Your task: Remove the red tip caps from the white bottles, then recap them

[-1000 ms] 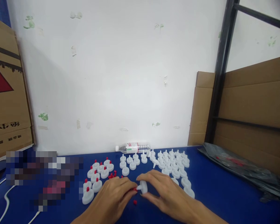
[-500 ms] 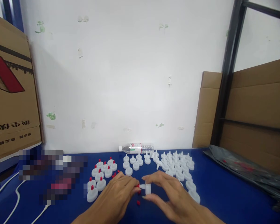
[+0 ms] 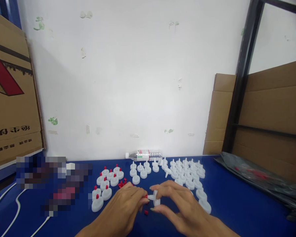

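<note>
My right hand [image 3: 179,205] pinches a white nozzle cap [image 3: 156,197] just above the blue table [image 3: 236,204], its spout pointing left. Against that spout my left hand [image 3: 124,207] pinches a small red tip [image 3: 146,196]. Below the hands lies one loose red tip [image 3: 146,213], and a small heap of red tips [image 3: 122,183] sits behind my left hand. To the left stand several white caps with red tips [image 3: 105,184]. Behind and to the right stand several plain white caps [image 3: 185,171].
A clear water bottle [image 3: 144,155] lies along the white wall. A large cardboard box [image 3: 12,98] stands at the left, cardboard sheets and a black metal frame [image 3: 239,85] at the right, above a dark plastic bag [image 3: 259,179]. White cables [image 3: 12,214] trail at the lower left.
The hands stay together on the cap and red tip, with the cap turned slightly between the fingers. The view has shifted a little; nothing on the table has moved.
</note>
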### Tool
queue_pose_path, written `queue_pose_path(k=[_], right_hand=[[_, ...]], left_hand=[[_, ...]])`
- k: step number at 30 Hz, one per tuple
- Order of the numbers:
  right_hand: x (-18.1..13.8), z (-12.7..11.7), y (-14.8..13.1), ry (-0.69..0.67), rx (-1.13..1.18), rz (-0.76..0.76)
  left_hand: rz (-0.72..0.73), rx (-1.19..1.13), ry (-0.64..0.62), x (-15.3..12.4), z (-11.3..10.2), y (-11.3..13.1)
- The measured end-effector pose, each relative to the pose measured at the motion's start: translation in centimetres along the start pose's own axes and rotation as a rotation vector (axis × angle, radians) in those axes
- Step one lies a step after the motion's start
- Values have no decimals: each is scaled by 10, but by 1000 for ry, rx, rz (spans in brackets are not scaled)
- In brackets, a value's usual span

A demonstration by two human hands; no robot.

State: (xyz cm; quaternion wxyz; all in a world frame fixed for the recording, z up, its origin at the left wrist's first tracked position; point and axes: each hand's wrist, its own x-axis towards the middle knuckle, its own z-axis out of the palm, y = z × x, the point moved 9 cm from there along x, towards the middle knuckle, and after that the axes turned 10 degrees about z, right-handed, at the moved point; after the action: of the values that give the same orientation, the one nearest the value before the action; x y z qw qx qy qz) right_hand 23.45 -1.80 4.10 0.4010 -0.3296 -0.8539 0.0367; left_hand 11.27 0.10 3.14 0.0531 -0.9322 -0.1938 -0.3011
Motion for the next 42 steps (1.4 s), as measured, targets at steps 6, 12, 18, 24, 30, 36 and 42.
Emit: queue_pose_path(k=[6,12,18,24,30,36,42], right_hand=[[0,-5,-9,45,-11,-45],[0,-2,-19,48,-45,-127],[-3,-5,-26,98,-78,-163],[-3,-7,-27,155,-87,-220],[0,-3,-7,115,4,-66],[1,-4,10,78,-13,38],[13,-28,52,99,-208,261]], left_hand=[[43,-34,77,-1,-9,6],[6,-53,10,-6,0,3],[54,-78,63,-6,1,4],[80,-18,45,-2,-1,6],[253,125,132,6,-19,21],[174,103,235,6,-43,-1],[-215,256,25,-14,-63,-96]])
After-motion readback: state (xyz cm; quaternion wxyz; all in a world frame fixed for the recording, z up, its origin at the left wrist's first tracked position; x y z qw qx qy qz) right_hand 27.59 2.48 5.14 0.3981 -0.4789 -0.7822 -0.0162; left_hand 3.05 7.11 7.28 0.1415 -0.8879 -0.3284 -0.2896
